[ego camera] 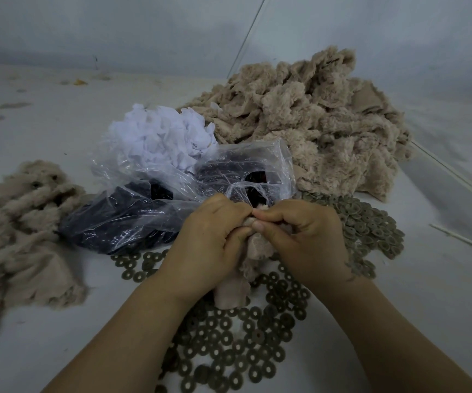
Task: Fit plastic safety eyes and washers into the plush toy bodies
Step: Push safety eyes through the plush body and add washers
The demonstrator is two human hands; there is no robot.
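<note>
Over ring-shaped washers, both hands pinch fuzzy plush body, eye perhaps hidden.

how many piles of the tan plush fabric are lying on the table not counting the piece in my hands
2. A large plush pile lies at the back right, beyond the plastic bag; a smaller plush pile lies at the left edge. More may sit out of frame.

plush body: mostly hidden by hands | bagged contents: indistinct

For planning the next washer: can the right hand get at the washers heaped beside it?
Probably yes: the washer heap lies uncovered beside the right hand, but that hand now pinches the plush piece.
</note>
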